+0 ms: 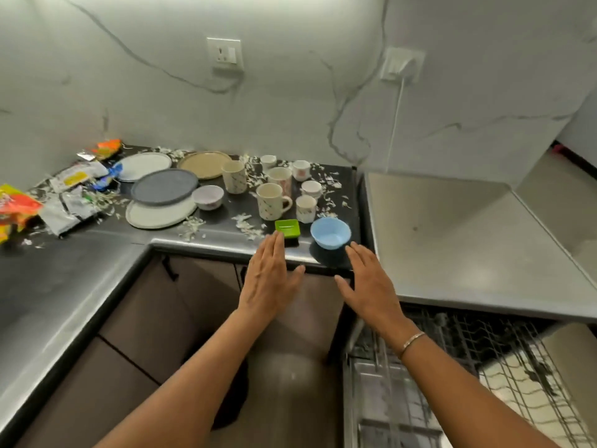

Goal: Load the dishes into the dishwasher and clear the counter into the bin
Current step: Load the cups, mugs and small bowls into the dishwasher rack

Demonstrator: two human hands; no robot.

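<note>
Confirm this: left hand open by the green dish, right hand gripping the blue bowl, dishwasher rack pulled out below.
Wrong on the right hand: it does not grip the blue bowl; the head view shows it open, fingers straight, near the bowl and holding nothing. The left hand is open by the green dish, and the dishwasher rack is pulled out below.

1. Location type: domestic kitchen.
2. L-shaped dark desk [64, 270] with steel front edge; brown cabinet doors [200, 302] beneath.
3. Plates [164, 185], mugs [271, 202] and bowls [331, 232] grouped toward the desk's far right corner.
4. Open dishwasher rack [484, 367] at lower right; wall socket [225, 54] on the marble-pattern wall [290, 92].
</note>
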